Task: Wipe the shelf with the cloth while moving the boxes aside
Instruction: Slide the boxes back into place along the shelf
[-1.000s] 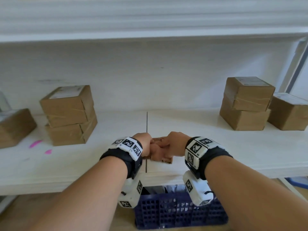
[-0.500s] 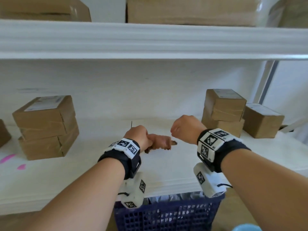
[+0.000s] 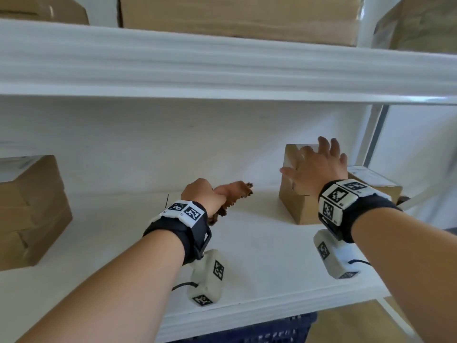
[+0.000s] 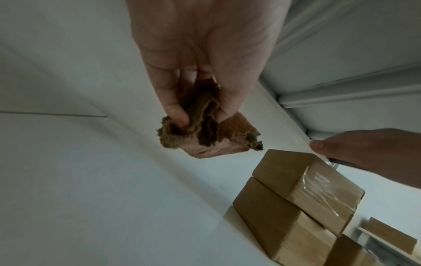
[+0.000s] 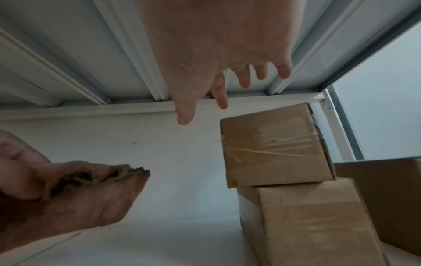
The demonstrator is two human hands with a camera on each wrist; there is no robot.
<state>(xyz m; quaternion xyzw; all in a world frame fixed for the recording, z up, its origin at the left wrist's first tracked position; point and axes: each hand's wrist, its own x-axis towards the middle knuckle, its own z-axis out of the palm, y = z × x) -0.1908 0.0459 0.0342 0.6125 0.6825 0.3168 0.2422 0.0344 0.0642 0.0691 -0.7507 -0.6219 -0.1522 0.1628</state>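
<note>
My left hand (image 3: 210, 194) grips a bunched brown cloth (image 3: 235, 194) just above the middle of the white shelf (image 3: 259, 256). The left wrist view shows my fingers (image 4: 173, 108) pinching the cloth (image 4: 209, 133). My right hand (image 3: 316, 159) is open with fingers spread, hovering close over the top box (image 3: 291, 157) of a two-box stack at the right. In the right wrist view the top box (image 5: 273, 145) sits on the lower box (image 5: 307, 221), with my fingers (image 5: 218, 93) up and left of it, holding nothing.
A third cardboard box (image 3: 376, 184) stands right of the stack by the shelf post. Another stack of boxes (image 3: 32, 209) sits at the far left. The upper shelf (image 3: 222, 70) hangs close overhead with boxes on it. A blue crate (image 3: 272, 330) is below.
My right hand let go of the cloth, moved right and up to the right stack, and spread open. My left hand keeps the cloth and has lifted slightly.
</note>
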